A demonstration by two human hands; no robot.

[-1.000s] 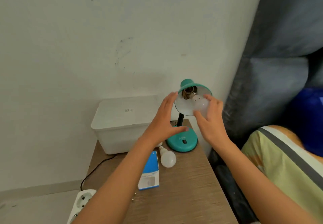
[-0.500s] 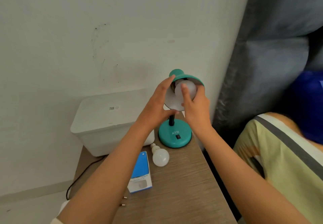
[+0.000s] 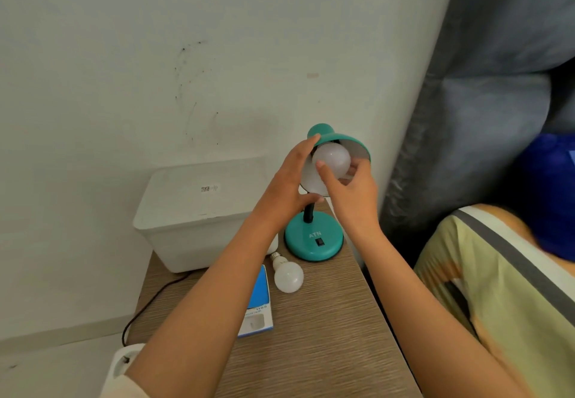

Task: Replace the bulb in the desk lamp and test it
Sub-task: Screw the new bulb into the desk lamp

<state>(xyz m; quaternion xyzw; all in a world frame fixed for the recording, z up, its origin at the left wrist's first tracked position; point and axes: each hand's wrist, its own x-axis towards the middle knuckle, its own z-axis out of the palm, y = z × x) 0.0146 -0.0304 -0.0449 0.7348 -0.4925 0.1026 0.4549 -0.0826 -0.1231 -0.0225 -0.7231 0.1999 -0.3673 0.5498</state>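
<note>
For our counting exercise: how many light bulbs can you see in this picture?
2. One round white frosted bulb sits in the teal lamp shade, held by the right hand. Another white bulb lies on the wooden table. The box may hide more.

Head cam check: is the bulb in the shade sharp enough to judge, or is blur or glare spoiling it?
Head view: the bulb in the shade is fairly sharp, evenly lit and unlit itself, no glare; right hand fingers behind it are slightly smeared; the wide lens bends the wall edge; the blue and striped fabric at far right is blurred.
</note>
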